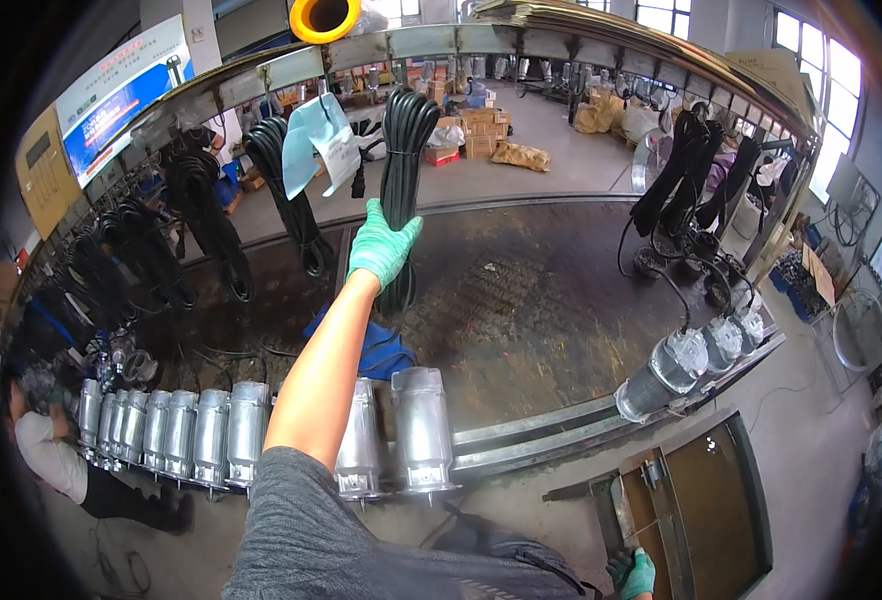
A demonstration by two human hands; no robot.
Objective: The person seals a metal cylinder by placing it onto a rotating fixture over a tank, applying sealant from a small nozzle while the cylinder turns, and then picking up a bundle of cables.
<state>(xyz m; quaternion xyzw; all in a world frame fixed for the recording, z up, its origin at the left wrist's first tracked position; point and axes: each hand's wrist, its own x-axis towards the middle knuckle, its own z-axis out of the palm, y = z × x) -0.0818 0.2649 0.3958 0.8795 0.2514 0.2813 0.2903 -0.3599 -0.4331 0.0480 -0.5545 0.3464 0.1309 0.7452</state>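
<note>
My left hand [382, 247], in a green glove, reaches up over the bench and closes round a hanging coil of black cable [407, 140]. Beside it on the left, another black cable coil [286, 190] hangs near a pale blue sheet [319, 147]. My right hand [635, 574], also green-gloved, is low by the lower edge, fingers curled at a metal-framed brown panel [706, 500]; what it grips is hard to make out. Silver motor housings [423, 425] stand upright along the bench's near edge, partly behind my left forearm.
A metal rail [441, 42] spans the dark workbench [521, 300] with more cable coils [206, 215] on it. At the right end lie several cabled motors [661, 375]. Another person [51, 445] is at the far left. Cardboard boxes [483, 130] stand beyond the bench.
</note>
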